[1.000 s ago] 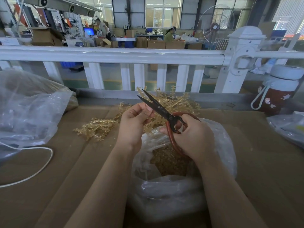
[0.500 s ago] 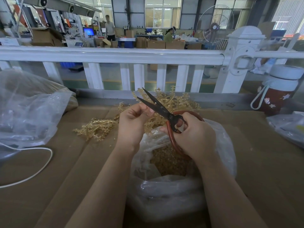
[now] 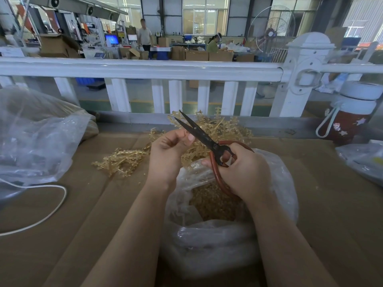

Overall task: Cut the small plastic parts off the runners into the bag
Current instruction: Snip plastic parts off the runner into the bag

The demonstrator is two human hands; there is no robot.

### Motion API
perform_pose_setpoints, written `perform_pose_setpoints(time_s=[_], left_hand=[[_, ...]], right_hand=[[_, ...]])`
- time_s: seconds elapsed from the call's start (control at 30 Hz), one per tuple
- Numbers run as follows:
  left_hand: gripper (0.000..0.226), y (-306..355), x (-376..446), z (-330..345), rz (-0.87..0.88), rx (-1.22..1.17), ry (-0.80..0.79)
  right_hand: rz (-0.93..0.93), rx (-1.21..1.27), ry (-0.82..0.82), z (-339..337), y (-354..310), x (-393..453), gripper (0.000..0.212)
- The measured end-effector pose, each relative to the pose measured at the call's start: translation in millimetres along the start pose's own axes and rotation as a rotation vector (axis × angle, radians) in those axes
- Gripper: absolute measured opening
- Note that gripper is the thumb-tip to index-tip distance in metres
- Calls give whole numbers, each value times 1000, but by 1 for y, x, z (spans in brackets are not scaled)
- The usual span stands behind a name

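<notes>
Work surface [image 3: 62,235]: flat brown corrugated cardboard, matte, creased in long panels, covering the bench. Railing [image 3: 145,69]: glossy white tube rail with square balusters and a capped post, standing along the far edge of the bench; beyond it a factory hall with cartons, a monitor, a pedestal fan and two persons, all distant. Large bag [image 3: 31,141]: clear crinkled plastic film, slumped at far left, contents indistinct. Bag [image 3: 217,245]: clear plastic film, mouth open upward, set on the cardboard directly beneath both hands; holds a mound of small amber plastic parts [image 3: 211,201]. Runners [image 3: 124,162]: translucent golden-yellow plastic sprues, branched and spiky, heaped loose on the cardboard behind and left of the bag. Bottle [image 3: 350,117]: dark red body, white lid and loop strap, upright at far right. Cable [image 3: 51,210]: white, curving across the left cardboard. Scissors [image 3: 199,133]: dark steel blades, slightly parted, tips pointing up and left; reddish-brown looped handles. Right hand [image 3: 244,170]: fingers curled through and around the scissor handles, gripping them above the bag mouth. Left hand [image 3: 167,150]: fingers curled, thumb and fingertips pinched together just beside the lower blade; the piece pinched is too small and too hidden to identify.
</notes>
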State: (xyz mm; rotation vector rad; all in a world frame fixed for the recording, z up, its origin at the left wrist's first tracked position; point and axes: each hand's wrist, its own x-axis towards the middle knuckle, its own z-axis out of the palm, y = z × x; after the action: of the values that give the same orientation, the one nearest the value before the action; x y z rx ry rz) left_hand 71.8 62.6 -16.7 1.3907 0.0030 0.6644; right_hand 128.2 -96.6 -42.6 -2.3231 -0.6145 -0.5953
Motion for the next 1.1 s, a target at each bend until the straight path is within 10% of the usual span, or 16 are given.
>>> perform_pose_setpoints(time_s=[0.3, 0.47, 1.1], left_hand=[[8, 1, 5, 2, -339, -189, 26], [11, -3, -1, 16, -496, -187, -34], [20, -3, -2, 9, -417, -238, -65]], right_hand=[[74, 227, -3, 4, 0, 0, 56], [203, 603, -41, 1, -3, 4, 12], [138, 699, -83, 0, -1, 6, 16]])
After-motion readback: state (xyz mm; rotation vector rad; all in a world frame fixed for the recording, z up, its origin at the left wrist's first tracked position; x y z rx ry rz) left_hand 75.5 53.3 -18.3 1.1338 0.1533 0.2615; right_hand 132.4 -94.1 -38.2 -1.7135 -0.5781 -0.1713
